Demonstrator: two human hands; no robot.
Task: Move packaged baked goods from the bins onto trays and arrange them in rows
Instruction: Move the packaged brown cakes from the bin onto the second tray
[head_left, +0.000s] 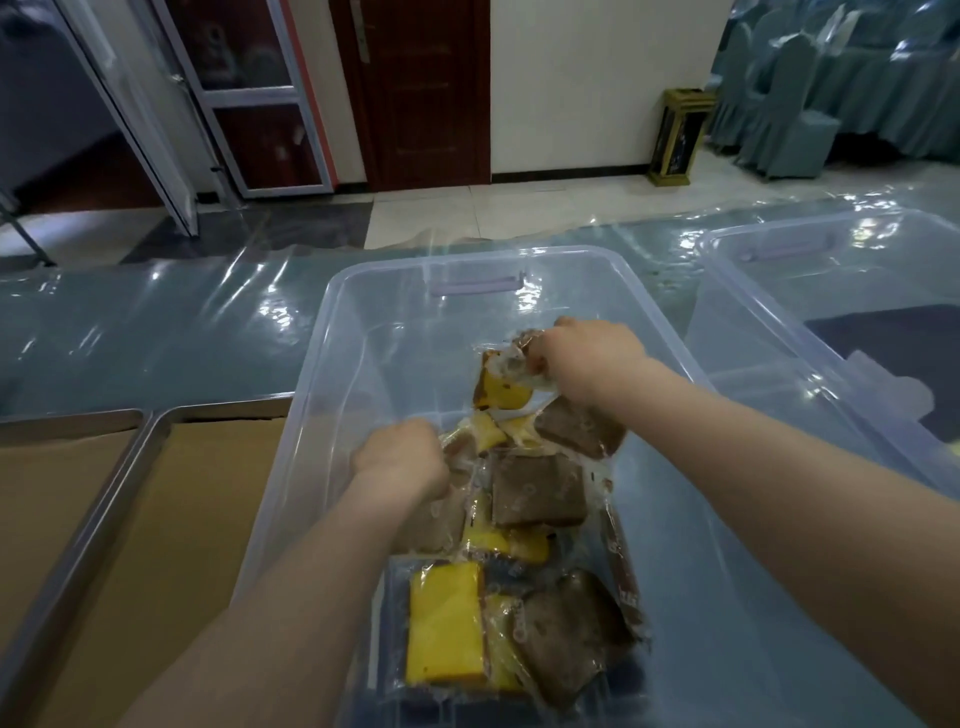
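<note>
The wrapped cake slices (537, 488) lie loose in the near half of the clear plastic bin (363, 322), with yellow and brown pieces overlapping, each sealed in thin clear film. The paper-lined metal trays (208, 493) stand just left of the bin; no packet shows on them.

Handling: treat each packet as light and soft. The sponge is likely to crush under a hard squeeze, and the film looks slick and crinkled. Take hold at the sealed film edge, or lightly across the flat faces.

Left hand (402, 460): located at the left side of the pile, fingers curled downward against the packets. The fingertips are hidden beneath the hand, so whether a packet is grasped cannot be told.

Right hand (587, 358): located further into the bin, fingers clenched on the film of a yellow slice packet (501, 389), which hangs from the grip above the pile. A brown slice (579, 426) sits just below the wrist; whether it is also held cannot be told.

A second clear bin (779, 291) stands beyond, to the right, on the film-covered tabletop (156, 322)
</note>
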